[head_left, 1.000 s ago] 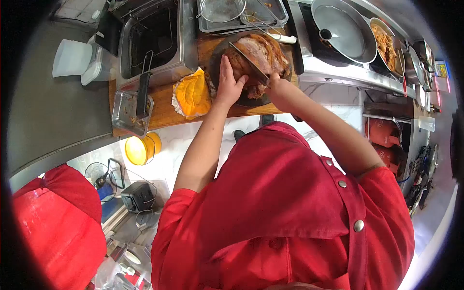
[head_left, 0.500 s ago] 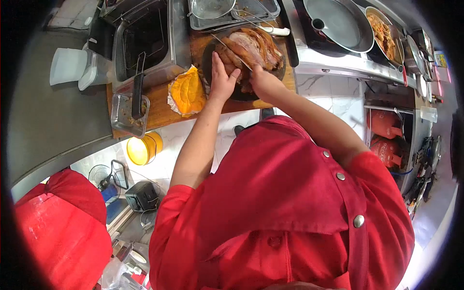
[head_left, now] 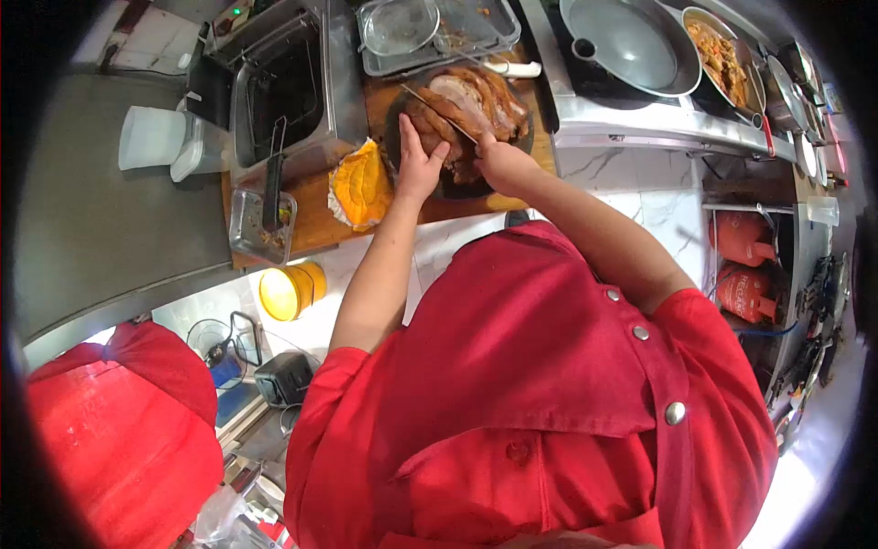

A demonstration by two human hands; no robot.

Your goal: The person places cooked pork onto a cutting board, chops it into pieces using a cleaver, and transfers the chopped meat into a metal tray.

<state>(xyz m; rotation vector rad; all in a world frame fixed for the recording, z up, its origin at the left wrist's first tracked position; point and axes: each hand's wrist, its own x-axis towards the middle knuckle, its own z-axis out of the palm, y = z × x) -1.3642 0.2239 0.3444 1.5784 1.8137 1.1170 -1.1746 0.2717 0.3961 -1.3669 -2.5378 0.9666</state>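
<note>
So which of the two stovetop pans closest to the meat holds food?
The smaller pan, on the right: brownish food fills much of it, whereas the larger grey pan shows none.

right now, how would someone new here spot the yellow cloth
Find the wooden counter, then the left hand resting on the browned meat. Just left of that hand, near the counter's front edge, lies the yellow cloth. It is rumpled and white-edged, unlike the smooth yellow bucket on the floor below.
</note>
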